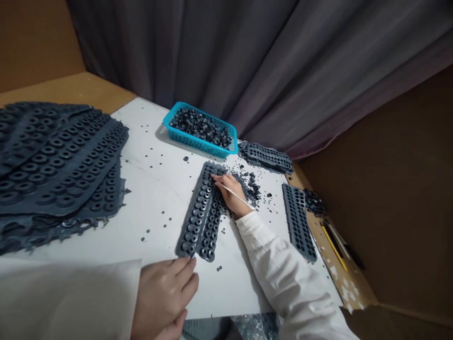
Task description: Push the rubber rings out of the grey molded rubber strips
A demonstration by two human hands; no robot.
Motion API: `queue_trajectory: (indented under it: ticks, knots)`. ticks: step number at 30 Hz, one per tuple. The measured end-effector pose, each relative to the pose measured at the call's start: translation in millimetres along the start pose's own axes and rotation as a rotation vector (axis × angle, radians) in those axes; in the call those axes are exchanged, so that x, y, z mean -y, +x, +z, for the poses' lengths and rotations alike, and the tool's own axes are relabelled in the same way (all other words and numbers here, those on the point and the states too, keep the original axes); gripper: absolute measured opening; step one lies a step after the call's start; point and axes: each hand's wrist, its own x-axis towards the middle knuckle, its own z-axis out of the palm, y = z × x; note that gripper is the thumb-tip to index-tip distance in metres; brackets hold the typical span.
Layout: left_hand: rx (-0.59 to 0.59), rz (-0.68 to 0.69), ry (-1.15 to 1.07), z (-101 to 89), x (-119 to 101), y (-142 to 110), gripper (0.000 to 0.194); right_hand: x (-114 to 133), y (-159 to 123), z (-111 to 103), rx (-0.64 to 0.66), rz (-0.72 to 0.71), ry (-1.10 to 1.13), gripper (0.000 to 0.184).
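Two dark rubber strips (203,215) studded with ring-shaped parts lie side by side on the white table (155,165). My right hand (230,193) is closed around a thin pale stick (235,195), whose tip rests at the far end of the strips. My left hand (164,295) lies at the near end of the strips, its fingers flat and together, the fingertips touching the strip's edge. A pile of loose dark rings (252,185) sits just beyond my right hand.
A turquoise basket (200,139) filled with dark rings stands at the back. A big stack of rubber sheets (56,165) covers the left side. Punched-out strips (299,221) lie right, more (269,157) behind them. Pens (334,245) rest at the right edge. Small scraps dot the table.
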Motion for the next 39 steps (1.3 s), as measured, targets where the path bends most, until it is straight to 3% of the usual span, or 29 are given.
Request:
queue_trajectory:
  ticks: [7,13,21,26,33,39]
  knots:
    - [0.019,-0.01,0.028,-2.5,-2.4,1.8,0.04,-13.5,5.7,-1.6,-0.131,0.096,-0.004,0.018]
    - [0.053,-0.021,0.024,-4.7,-4.0,2.6,0.04,-10.0,-2.5,1.4,-0.071,0.108,0.201,0.017]
    - [-0.039,-0.082,0.021,-2.1,-6.9,2.7,0.034,-14.0,5.6,3.2,-0.041,0.049,0.048,0.019]
    - [-0.031,-0.065,0.022,-2.9,-5.3,2.1,0.036,-29.6,16.5,2.5,-0.132,0.093,-0.043,0.022]
    - [0.019,-0.046,0.022,-3.5,-3.1,2.7,0.039,-36.0,19.6,3.6,-0.115,0.132,0.123,0.026]
    - [-0.042,-0.04,0.057,-3.7,-4.2,2.8,0.039,-35.9,16.4,6.8,-0.11,0.118,0.174,0.024]
